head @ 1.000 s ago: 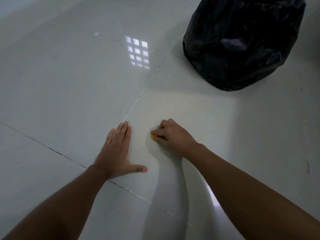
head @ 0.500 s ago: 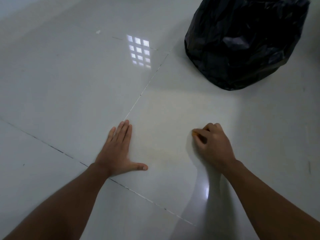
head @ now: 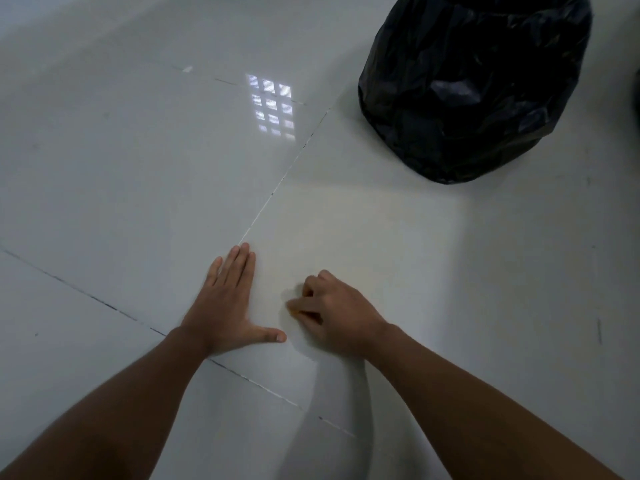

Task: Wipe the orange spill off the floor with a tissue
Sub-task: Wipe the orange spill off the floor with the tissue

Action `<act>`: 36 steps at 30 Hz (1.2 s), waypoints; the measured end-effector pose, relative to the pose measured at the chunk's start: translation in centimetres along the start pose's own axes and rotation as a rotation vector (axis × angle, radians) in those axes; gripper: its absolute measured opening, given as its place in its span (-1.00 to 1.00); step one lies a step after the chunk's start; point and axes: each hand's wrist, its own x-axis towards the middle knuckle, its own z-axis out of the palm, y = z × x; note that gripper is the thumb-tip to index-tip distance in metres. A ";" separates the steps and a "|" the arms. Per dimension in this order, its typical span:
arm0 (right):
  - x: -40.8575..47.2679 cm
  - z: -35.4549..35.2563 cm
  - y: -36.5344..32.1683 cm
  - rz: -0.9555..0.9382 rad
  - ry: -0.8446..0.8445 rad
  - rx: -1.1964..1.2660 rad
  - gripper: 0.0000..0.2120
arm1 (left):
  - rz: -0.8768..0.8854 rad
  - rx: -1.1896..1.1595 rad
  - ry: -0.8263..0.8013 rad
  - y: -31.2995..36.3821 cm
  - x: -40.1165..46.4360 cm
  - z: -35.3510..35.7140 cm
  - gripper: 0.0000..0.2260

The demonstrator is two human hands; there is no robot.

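Two bare hands, one black bin bag (head: 474, 84) and one bright window reflection (head: 273, 107) were seen on the glossy tiled floor (head: 121, 174). The left hand (head: 225, 306) was laid flat, fingers together and thumb spread, holding nothing. The right hand (head: 337, 315) was curled, fingers bunched tightly over a small orange-stained tissue (head: 293, 310), of which only a sliver could be seen at the fingertips, pressed to the tile just beside the left thumb. No separate orange spill could be made out.
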 end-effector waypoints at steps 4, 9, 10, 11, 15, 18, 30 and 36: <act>-4.3 -0.8 0.6 -0.031 -0.010 -0.012 -0.83 | -0.001 -0.013 -0.008 0.1 0.1 -0.2 0.36; -11.0 -3.9 5.0 0.408 0.351 -0.090 -0.91 | -0.011 -0.021 -0.023 0.2 0.1 -0.5 0.38; -11.7 -4.6 5.7 0.543 0.413 -0.109 -0.91 | -0.013 -0.023 -0.025 0.2 0.2 -0.5 0.38; -12.0 -5.1 6.3 0.648 0.455 -0.125 -0.92 | -0.015 -0.023 -0.027 0.3 0.2 -0.6 0.38; -9.0 -4.6 5.6 0.662 0.473 -0.081 -0.91 | -0.017 -0.024 -0.037 0.3 0.2 -0.6 0.38; -5.1 -2.4 2.3 0.400 0.275 0.029 -0.86 | -0.022 -0.022 -0.049 0.3 0.2 -0.6 0.38; -9.4 -1.8 1.8 0.202 0.241 -0.017 -0.91 | -0.020 -0.037 -0.075 0.2 0.3 -0.8 0.39; -3.4 -1.5 1.6 0.445 0.239 -0.048 -0.85 | -0.021 -0.024 -0.079 0.2 0.3 -0.8 0.39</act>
